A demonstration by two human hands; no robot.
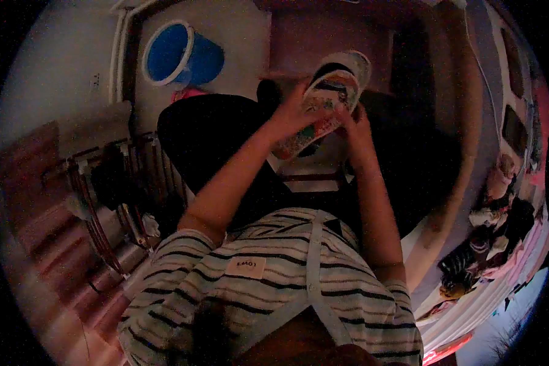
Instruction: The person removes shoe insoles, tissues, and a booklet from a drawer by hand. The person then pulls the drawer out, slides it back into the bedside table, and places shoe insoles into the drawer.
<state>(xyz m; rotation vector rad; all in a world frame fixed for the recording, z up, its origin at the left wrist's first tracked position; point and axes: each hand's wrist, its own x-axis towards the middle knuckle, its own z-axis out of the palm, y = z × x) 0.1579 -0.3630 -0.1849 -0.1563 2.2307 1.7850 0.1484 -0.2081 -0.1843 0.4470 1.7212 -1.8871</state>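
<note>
Above my lap I hold a pair of slippers (324, 105), laid one against the other and tilted. The front one has a pale rim, a colourful printed sole and a dark strap area near its upper end. A second pale rim shows behind it at the top. My left hand (291, 114) grips the near side of the slippers from the left, fingers partly hidden. On the other edge, my right hand (352, 122) is closed with its fingers against the printed face. Dim light hides the finer detail.
A blue bucket (208, 61) with a white rim lies tipped at upper left, near a pink item (189, 93). Metal-framed racks (100, 213) stand to my left. Rumpled clothes (488, 238) are heaped along the right. My dark-clad legs (216, 140) spread below my hands.
</note>
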